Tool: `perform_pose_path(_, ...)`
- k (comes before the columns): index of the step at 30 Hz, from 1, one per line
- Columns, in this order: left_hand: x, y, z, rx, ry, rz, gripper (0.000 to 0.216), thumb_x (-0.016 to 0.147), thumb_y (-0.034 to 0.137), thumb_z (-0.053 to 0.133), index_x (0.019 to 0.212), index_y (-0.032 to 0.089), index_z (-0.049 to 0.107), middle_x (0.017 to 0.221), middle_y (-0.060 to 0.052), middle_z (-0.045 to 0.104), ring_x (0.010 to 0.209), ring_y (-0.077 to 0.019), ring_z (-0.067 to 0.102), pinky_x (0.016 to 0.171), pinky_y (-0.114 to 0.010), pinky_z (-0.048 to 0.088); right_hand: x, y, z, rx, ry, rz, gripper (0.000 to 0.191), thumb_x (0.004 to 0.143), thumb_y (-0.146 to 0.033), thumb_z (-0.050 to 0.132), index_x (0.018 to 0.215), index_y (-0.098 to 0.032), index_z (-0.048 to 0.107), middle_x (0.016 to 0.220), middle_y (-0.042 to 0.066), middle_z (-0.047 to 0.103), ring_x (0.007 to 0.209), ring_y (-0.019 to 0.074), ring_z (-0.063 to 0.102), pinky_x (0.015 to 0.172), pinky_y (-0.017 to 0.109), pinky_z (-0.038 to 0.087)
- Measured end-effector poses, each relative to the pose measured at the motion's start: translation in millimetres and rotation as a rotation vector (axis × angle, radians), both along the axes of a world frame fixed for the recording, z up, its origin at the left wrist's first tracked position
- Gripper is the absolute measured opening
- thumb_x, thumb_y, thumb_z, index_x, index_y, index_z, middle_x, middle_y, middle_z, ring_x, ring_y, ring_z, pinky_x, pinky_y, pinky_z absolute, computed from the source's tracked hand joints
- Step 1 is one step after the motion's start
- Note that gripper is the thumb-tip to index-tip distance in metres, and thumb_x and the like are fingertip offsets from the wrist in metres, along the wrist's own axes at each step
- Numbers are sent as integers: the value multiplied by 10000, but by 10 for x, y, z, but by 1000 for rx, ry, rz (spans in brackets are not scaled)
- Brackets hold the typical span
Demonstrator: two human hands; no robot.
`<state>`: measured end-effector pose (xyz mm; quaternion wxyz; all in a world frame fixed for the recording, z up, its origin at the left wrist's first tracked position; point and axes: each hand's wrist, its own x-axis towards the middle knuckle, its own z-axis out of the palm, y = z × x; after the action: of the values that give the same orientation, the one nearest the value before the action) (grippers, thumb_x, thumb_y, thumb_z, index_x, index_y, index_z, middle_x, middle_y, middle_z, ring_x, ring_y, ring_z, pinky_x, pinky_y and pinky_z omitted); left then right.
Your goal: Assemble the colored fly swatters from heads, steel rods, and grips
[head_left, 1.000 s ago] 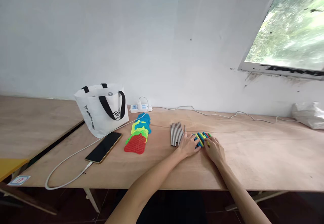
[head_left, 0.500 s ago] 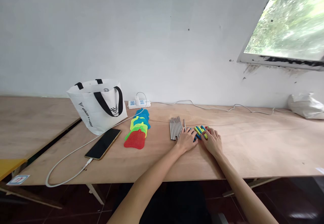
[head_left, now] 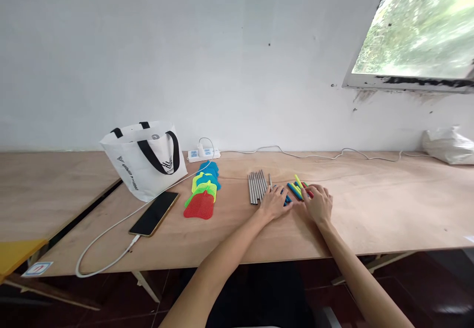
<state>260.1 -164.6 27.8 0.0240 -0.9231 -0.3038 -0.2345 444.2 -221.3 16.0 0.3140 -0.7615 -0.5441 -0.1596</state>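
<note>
My left hand (head_left: 274,202) lies flat on the wooden table (head_left: 370,219), its fingers spread over the left end of a small pile of coloured sticks (head_left: 296,189) in yellow, blue, green and red. On the pile's right side rests my right hand (head_left: 318,202), fingers curled around some of the sticks and lifting a yellow one at an angle. Just left of my left hand lies a row of grey metal rods (head_left: 256,186).
A stack of coloured mesh swatter heads (head_left: 203,194), a phone (head_left: 154,214) on a white cable, a white tote bag (head_left: 145,157) and a power strip (head_left: 203,155) sit to the left. A white plastic bag (head_left: 447,145) lies far right by the wall.
The view shifted slightly. My right hand moved a little to the right and tipped some sticks up; my left hand stayed on the pile's left end.
</note>
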Motion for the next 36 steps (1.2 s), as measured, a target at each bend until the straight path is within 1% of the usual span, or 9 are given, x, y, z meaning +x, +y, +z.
perform_pose_path(3, 88, 36, 7, 33, 56, -57, 523, 979, 522, 480, 1359, 166, 535, 1467, -133, 547, 1331, -274, 511, 1187, -512, 289, 64, -6, 4, -68, 42, -91, 281, 945, -417, 517, 922, -215, 711, 1178, 99, 661, 1135, 280, 516, 907, 411, 354)
perform_pose_path(6, 225, 52, 2, 16, 95, -84, 522, 993, 501, 449, 1408, 187, 499, 1534, -105, 492, 1407, -269, 435, 1205, -557, 251, 88, -8, -6, -163, 47, -130, 251, 932, -408, 537, 975, -224, 702, 1210, 97, 641, 1155, 279, 502, 905, 411, 351)
perform_pose_path(10, 335, 31, -17, -10, 85, -74, 429, 996, 490, 449, 1327, 240, 561, 1451, -72, 569, 1373, -263, 469, 1203, -571, 245, 88, 1, -20, -203, 47, -153, 274, 938, -424, 526, 1035, -225, 686, 1218, 109, 627, 1167, 285, 494, 893, 409, 364)
perform_pose_path(13, 324, 6, -27, 7, 41, -56, 409, 987, 501, 471, 1262, 224, 591, 1353, -91, 623, 1286, -265, 536, 1194, -562, 254, 95, 14, -33, -209, 54, -156, 297, 951, -436, 496, 1028, -212, 674, 1180, 123, 630, 1154, 292, 499, 894, 416, 372)
perform_pose_path(18, 295, -20, -22, 14, 19, -30, 436, 977, 475, 497, 1290, 182, 577, 1327, -120, 633, 1269, -274, 536, 1168, -529, 295, 114, 35, -57, -201, 65, -136, 306, 948, -439, 491, 1035, -196, 656, 1149, 136, 631, 1138, 304, 503, 887, 428, 383)
perform_pose_path(24, 309, -11, -22, 35, 50, -60, 426, 990, 467, 483, 1355, 274, 588, 1378, -91, 598, 1301, -284, 504, 1163, -562, 280, 126, 42, -66, -178, 57, -50, 315, 963, -435, 470, 1057, -233, 693, 1177, 115, 637, 1132, 282, 517, 872, 403, 396)
perform_pose_path(28, 303, -13, -25, 28, 54, -56, 411, 993, 483, 479, 1329, 292, 616, 1417, -84, 577, 1309, -283, 497, 1149, -554, 291, 139, 31, -77, -149, 80, -78, 367, 994, -384, 385, 1072, -241, 714, 1190, 122, 640, 1134, 276, 514, 878, 415, 402)
perform_pose_path(33, 292, -34, -8, 29, 43, -47, 429, 982, 469, 502, 1324, 230, 599, 1414, -111, 578, 1282, -280, 514, 1120, -514, 327, 138, 16, -102, -136, 112, -135, 363, 960, -434, 440, 1026, -218, 725, 1183, 151, 624, 1155, 317, 496, 911, 486, 399)
perform_pose_path(36, 280, -50, 4, 44, 35, -26, 402, 983, 457, 507, 1249, 179, 622, 1341, -129, 616, 1230, -274, 542, 1073, -466, 374, 135, 18, -110, -122, 136, -145, 384, 951, -469, 444, 985, -221, 735, 1209, 151, 615, 1166, 327, 496, 921, 510, 393)
